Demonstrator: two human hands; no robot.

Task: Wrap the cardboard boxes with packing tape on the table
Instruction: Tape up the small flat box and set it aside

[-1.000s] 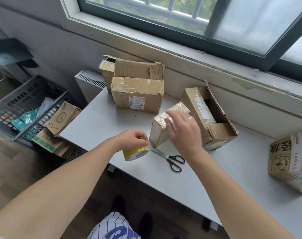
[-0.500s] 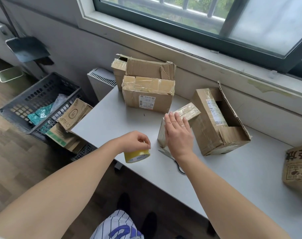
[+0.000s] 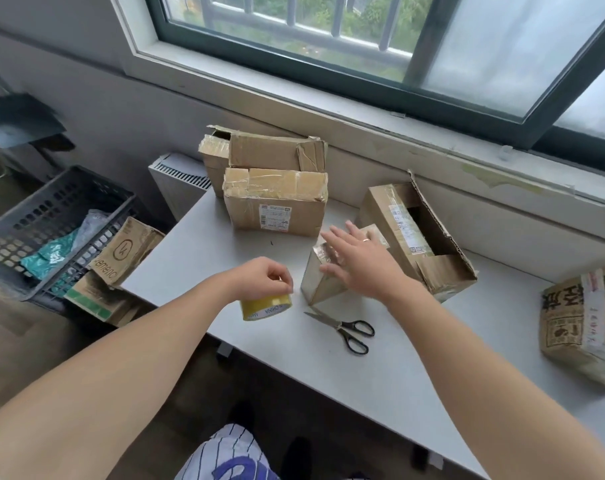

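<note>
A small taped cardboard box point(image 3: 320, 282) stands tilted on the white table point(image 3: 380, 375), near its middle. My right hand point(image 3: 358, 263) lies flat over the box's top with its fingers spread. My left hand point(image 3: 263, 278) grips a yellow roll of packing tape point(image 3: 264, 306) from above, just left of the box at the table's front edge. Black-handled scissors point(image 3: 342, 329) lie on the table in front of the box.
Two taped boxes point(image 3: 275, 199) stand stacked at the back left. An opened box point(image 3: 415, 237) lies on its side behind my right hand. A printed box point(image 3: 581, 323) sits at the right. A black crate point(image 3: 41, 230) and cardboard point(image 3: 124, 251) are on the floor, left.
My right hand has slid across the small box's top toward the right, uncovering the scissors. My left hand keeps hold of the tape roll in about the same place.
</note>
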